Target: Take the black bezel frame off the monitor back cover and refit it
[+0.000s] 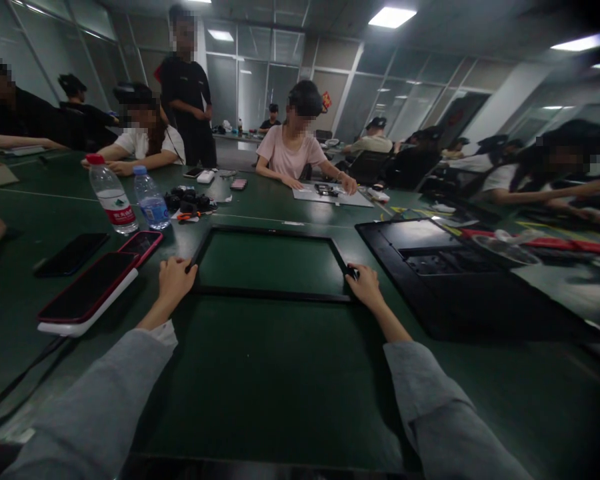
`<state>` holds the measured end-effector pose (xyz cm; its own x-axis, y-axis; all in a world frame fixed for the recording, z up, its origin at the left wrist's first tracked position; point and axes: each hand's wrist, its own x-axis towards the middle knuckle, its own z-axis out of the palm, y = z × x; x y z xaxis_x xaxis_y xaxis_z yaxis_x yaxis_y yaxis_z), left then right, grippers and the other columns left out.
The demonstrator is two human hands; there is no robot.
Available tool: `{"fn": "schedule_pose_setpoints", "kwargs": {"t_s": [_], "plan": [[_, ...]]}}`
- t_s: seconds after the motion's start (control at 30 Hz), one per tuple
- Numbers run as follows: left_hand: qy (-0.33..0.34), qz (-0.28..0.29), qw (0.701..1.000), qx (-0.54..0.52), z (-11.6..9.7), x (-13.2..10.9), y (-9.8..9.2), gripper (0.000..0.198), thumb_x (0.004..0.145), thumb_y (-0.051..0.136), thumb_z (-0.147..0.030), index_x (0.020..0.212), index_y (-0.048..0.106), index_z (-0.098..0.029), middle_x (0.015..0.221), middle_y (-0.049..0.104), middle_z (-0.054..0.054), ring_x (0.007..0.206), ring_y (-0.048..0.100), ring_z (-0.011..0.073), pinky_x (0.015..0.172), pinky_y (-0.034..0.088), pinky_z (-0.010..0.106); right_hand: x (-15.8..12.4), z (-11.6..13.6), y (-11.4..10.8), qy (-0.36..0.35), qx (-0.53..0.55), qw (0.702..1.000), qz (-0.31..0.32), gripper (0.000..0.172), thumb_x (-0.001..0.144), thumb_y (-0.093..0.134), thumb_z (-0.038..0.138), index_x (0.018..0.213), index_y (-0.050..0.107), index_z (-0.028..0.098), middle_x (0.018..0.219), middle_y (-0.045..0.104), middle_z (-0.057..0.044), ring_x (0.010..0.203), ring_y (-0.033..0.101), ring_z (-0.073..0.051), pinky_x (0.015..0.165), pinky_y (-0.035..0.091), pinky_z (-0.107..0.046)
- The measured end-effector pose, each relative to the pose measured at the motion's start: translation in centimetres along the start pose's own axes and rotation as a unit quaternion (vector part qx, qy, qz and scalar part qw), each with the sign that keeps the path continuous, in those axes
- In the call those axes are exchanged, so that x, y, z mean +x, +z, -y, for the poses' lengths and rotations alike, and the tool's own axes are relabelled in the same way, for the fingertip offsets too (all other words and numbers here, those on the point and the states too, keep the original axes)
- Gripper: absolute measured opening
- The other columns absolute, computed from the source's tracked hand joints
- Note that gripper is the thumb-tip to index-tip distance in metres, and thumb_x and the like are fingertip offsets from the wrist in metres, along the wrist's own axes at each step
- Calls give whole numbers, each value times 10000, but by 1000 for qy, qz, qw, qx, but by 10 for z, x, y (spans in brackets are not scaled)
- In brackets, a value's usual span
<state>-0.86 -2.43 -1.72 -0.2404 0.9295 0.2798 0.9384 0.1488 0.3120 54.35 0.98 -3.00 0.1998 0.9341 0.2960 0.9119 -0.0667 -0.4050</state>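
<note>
A thin black rectangular frame (275,294), like a screen bezel, is in front of me over the green table, its middle hollow. My left hand (176,280) grips its left side, fingers curled round the edge. On the opposite side my right hand (365,283) is closed on the frame with the thumb near its inner edge. To the right lies a large black panel (460,300) with a recessed section, apart from my right hand. Left of my left hand, a phone in a red case (87,287) rests on a white slab (125,293).
Two water bottles, one red-capped (113,197) and one blue-capped (151,200), stand at the left beside black items (187,200). A dark phone (73,255) lies nearer the left edge. Across the green table (270,387) a person in pink (293,150) works; other people sit around.
</note>
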Motion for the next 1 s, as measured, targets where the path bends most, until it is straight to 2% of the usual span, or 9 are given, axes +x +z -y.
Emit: {"fn": "schedule_pose_setpoints", "kwargs": {"t_s": [0.13,0.23,0.47,0.63,0.7,0.8,0.87,1.0], "plan": [[-4,0,1000,-7,-1,-1,-1,528,943,451,-456,1244,767,-159,1303,616,236,1233,525,418,1010,466,547,2,-8,4,-22,61,997,-39,449,777,569,278,1198,707,203,1187,669,-137,1196,559,-346,1059,448,-562],[-4,1,1000,-11,-3,-3,-4,537,944,452,-472,1240,768,-154,1303,611,242,1220,526,428,1002,471,550,1,-14,5,-42,93,994,-36,500,730,550,259,1205,695,206,1170,674,-127,1182,586,-332,1072,456,-578],[-11,10,1000,-24,-3,-2,-5,502,942,478,-458,1256,760,-187,1323,593,218,1265,514,416,1036,462,548,-11,-10,-3,-82,115,990,-16,575,727,535,262,1282,638,153,1238,668,-162,1216,598,-321,1105,453,-559],[-22,16,998,-49,-11,-4,-7,558,939,521,-478,1396,663,-192,1412,549,230,1304,481,453,1031,450,606,-12,-11,-1,-89,119,989,-27,552,747,516,221,1282,638,164,1238,693,-152,1209,617,-309,1096,466,-547],[-1,23,998,-64,-21,-9,-12,569,945,522,-501,1422,631,-210,1466,526,210,1335,455,455,1031,442,627,-10,-15,1,-94,121,987,-38,550,746,512,210,1276,647,152,1227,702,-156,1188,633,-305,1093,467,-539],[67,56,992,-96,-36,-16,-21,617,932,542,-594,1434,608,-241,1553,475,176,1401,406,437,1058,418,630,-8,-18,2,-83,111,989,-57,535,740,516,202,1247,670,126,1172,718,-175,1121,661,-315,1067,479,-540],[116,101,983,-102,-42,-19,-26,649,903,564,-663,1428,611,-285,1568,483,145,1425,393,421,1100,373,639,-8,-16,1,-67,105,990,-67,523,731,522,199,1221,686,115,1138,725,-183,1083,672,-321,1046,490,-536],[179,190,961,-94,-45,-21,-34,812,768,690,-737,1459,597,-320,1590,480,144,1450,375,445,1145,286,677,-12,-11,-5,-42,118,989,-78,524,716,536,203,1208,698,126,1122,735,-170,1063,683,-311,1022,510,-508]]}}
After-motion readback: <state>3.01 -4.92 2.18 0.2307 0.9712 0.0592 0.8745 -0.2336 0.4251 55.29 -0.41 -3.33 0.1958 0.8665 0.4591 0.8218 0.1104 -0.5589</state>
